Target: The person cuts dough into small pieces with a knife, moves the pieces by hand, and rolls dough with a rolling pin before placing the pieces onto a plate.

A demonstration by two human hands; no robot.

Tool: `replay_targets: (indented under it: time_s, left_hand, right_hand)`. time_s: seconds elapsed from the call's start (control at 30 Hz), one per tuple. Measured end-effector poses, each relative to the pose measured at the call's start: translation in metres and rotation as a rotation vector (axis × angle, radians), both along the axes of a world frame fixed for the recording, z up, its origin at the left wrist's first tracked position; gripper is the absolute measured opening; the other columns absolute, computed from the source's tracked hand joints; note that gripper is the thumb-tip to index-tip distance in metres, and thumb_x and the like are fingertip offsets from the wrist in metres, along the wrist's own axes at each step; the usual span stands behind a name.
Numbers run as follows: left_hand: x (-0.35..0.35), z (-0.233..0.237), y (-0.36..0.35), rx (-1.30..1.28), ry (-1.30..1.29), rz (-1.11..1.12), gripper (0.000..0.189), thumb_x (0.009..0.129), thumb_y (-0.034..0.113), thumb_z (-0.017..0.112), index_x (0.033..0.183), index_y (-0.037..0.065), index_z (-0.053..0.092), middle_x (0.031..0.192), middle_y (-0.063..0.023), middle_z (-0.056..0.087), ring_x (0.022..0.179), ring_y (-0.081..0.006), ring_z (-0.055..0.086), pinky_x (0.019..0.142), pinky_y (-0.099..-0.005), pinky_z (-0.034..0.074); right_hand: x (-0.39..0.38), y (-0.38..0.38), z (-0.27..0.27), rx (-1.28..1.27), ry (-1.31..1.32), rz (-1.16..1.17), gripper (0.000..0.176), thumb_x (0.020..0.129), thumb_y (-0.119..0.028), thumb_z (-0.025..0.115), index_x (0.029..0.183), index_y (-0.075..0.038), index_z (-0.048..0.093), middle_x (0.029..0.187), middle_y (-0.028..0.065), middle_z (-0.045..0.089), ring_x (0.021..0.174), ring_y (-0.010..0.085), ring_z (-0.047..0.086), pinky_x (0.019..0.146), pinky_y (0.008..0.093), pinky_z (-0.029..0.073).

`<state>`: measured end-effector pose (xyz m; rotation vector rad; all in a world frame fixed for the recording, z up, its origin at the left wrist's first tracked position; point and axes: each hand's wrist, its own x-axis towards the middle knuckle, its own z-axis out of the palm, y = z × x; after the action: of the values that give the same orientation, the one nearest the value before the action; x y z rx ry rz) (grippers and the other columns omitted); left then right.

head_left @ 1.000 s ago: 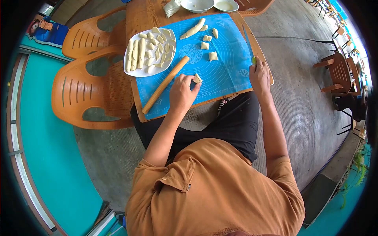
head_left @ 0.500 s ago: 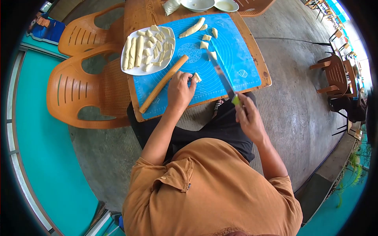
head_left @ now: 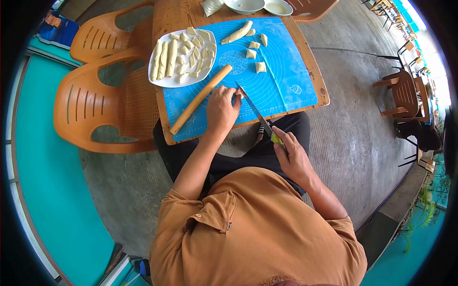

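My right hand (head_left: pixel 293 157) is closed around the green handle of a knife (head_left: pixel 259 114). Its blade points up and left, with the tip beside the fingers of my left hand (head_left: pixel 223 108). Those left fingers are pinched on a small piece of dough (head_left: pixel 239 93), mostly hidden by fingers and blade. Left of that hand a wooden rolling pin (head_left: pixel 200 99) lies slanted on the blue baking mat (head_left: pixel 291 71). Several cut dough pieces (head_left: pixel 260 67) and a longer dough roll (head_left: pixel 237 32) rest on the mat farther away.
A white plate (head_left: pixel 167 83) with dough rolls and cut pieces overlaps the mat's left edge. At the far end of the wooden table (head_left: pixel 177 16) stand a plastic bag (head_left: pixel 212 6), a bowl (head_left: pixel 244 5) and a small dish (head_left: pixel 278 7). Orange chairs (head_left: pixel 88 102) flank the left side.
The knife has swung left and down from beside the nearest loose dough piece to my left fingers. My right hand moved slightly left and down with it. The left hand keeps its pinch.
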<state>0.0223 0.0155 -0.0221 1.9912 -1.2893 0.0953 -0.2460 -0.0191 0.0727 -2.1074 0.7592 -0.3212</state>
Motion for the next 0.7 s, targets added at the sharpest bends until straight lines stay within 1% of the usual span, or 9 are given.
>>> replay_targets:
  time_s: [0.13,0.3,0.63,0.7]
  left_hand:
    - [0.0008,-0.0054,-0.0007,-0.021,-0.021,0.001,0.015,0.093,0.016,0.081,0.102,0.005,0.076,0.097,-0.0104,0.069,0.097,-0.0320,0.068,0.086,-0.0449,0.055]
    - [-0.0019,-0.0037,-0.0002,-0.026,-0.032,0.023,0.014,0.093,0.016,0.080,0.102,0.006,0.076,0.098,-0.0100,0.069,0.098,-0.0317,0.068,0.087,-0.0447,0.055]
    - [-0.0021,-0.0026,-0.0013,-0.019,-0.026,0.030,0.014,0.093,0.016,0.080,0.102,0.005,0.076,0.098,-0.0103,0.070,0.098,-0.0318,0.068,0.088,-0.0448,0.055]
    - [-0.0019,-0.0033,-0.0017,-0.018,-0.024,0.031,0.014,0.093,0.016,0.080,0.102,0.005,0.076,0.098,-0.0104,0.070,0.099,-0.0318,0.068,0.088,-0.0447,0.055]
  right_hand:
    - [0.0017,0.0029,0.0033,-0.007,0.033,-0.003,0.049,0.107,-0.008,0.062,0.154,-0.001,0.053,0.113,0.0239,0.064,0.100,0.0449,0.065,0.089,0.0493,0.054]
    - [0.0026,0.0049,0.0052,-0.043,0.068,-0.005,0.050,0.106,-0.008,0.063,0.155,-0.003,0.053,0.112,0.0241,0.063,0.096,0.0467,0.066,0.086,0.0517,0.055]
    - [0.0026,0.0041,0.0101,-0.061,0.083,0.014,0.053,0.106,-0.007,0.064,0.157,-0.005,0.052,0.111,0.0232,0.062,0.094,0.0457,0.066,0.084,0.0511,0.055]
    - [0.0016,0.0029,0.0086,-0.075,0.053,0.027,0.053,0.106,-0.007,0.064,0.158,-0.006,0.051,0.111,0.0232,0.062,0.094,0.0452,0.066,0.083,0.0510,0.055]
